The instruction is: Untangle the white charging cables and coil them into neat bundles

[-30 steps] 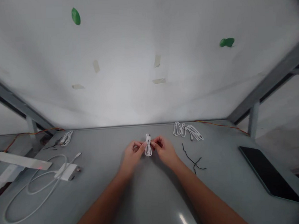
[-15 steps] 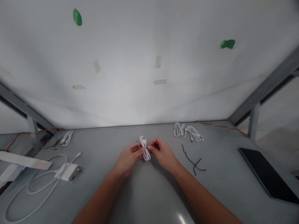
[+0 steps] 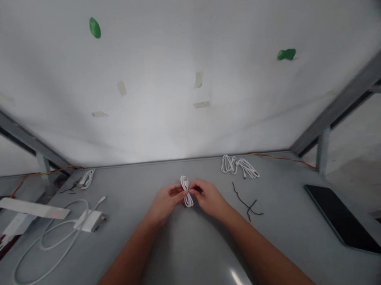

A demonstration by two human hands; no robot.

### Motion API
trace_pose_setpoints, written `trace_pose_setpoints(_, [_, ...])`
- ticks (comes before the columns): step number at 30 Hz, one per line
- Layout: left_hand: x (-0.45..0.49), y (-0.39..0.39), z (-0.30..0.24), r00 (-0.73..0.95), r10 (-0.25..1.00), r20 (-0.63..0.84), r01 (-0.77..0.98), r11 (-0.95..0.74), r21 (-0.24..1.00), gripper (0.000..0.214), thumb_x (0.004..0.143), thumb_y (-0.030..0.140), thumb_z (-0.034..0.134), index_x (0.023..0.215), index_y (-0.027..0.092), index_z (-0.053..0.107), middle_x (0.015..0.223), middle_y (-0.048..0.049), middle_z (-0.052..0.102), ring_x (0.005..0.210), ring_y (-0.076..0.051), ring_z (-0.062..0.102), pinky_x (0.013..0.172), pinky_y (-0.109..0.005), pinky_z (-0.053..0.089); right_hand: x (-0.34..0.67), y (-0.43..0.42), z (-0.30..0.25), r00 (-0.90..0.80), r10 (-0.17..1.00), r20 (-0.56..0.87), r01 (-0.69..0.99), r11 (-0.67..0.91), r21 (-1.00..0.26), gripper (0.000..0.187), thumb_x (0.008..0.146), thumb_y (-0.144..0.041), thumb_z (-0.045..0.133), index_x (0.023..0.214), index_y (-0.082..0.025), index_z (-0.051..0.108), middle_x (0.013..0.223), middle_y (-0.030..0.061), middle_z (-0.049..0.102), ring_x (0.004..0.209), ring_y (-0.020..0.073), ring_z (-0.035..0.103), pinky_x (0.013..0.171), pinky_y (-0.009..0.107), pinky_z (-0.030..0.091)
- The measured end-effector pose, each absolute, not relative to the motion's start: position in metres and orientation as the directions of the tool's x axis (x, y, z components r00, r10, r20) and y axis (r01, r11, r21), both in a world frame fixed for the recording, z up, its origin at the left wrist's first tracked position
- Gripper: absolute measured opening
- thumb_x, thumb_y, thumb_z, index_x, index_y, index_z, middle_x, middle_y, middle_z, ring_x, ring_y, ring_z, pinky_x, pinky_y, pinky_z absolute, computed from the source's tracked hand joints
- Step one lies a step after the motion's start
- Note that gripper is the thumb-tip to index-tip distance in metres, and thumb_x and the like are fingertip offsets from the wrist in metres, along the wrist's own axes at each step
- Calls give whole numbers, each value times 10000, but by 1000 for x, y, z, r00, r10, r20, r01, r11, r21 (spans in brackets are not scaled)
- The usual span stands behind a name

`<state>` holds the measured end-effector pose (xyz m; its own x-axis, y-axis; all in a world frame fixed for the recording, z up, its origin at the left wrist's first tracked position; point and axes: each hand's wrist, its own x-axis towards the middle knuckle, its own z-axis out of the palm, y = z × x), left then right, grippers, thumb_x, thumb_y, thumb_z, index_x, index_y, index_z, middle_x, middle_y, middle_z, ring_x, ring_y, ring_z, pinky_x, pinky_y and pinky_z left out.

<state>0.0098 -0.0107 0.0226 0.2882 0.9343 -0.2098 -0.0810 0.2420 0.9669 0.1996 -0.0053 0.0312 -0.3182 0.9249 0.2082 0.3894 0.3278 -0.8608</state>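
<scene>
Coiled white cable [image 3: 187, 191], pinched by left hand [image 3: 165, 204], right hand [image 3: 208, 197], black wire [image 3: 245, 204] nearby

The white cable bundle [image 3: 187, 192] looks like smooth, matt plastic, and the grey table [image 3: 190, 250] has a smooth, glossy top. The black tablet [image 3: 342, 219] has a glossy face, the frame beam [image 3: 343, 107] is dull metal, and the white wall [image 3: 186, 74] is matt, with paper tape [image 3: 121, 88]
</scene>
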Motion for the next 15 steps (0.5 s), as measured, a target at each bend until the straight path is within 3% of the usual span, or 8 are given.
trace_pose_setpoints(4, [9,-9,20,279,953,-121,34,116,993,466,792,470,829,1126,154,750,989,-88,757,928,-227,688,896,-357,528,199,-11,35,-330,910,252,462,388,-797,140,848,-112,538,780,-207,615,792,25,664,741,172,577,706,270,401])
trace_pose_setpoints(8, [11,-13,25,275,960,46,179,-98,979,316,842,352,768,1109,185,741,999,-70,713,951,-216,651,923,-363,517,196,-8,28,-284,955,90,383,199,-902,126,828,-131,547,745,-202,611,676,-4,629,658,162,560,633,258,388])
trace_pose_setpoints(11, [14,-18,30,257,937,236,367,-320,873,103,869,237,700,904,220,795,1141,-87,652,1112,-238,590,1066,-417,439,197,-2,21,-233,972,13,306,86,-948,113,830,-181,572,722,-199,597,621,-16,597,601,154,536,592,257,380])
trace_pose_setpoints(13, [15,-21,33,216,934,286,484,-357,799,185,865,198,659,751,235,800,1181,-89,607,1149,-252,544,1090,-440,406,197,0,19,-158,987,23,287,68,-955,114,839,-209,575,726,-202,591,611,-19,584,581,152,520,581,260,376])
trace_pose_setpoints(15, [14,-22,35,209,951,228,515,-305,801,255,876,203,604,726,240,806,1106,-87,598,1083,-243,543,1025,-418,434,197,-1,19,-91,991,98,303,121,-945,109,850,-218,563,743,-207,583,633,-16,585,598,157,524,594,266,385])
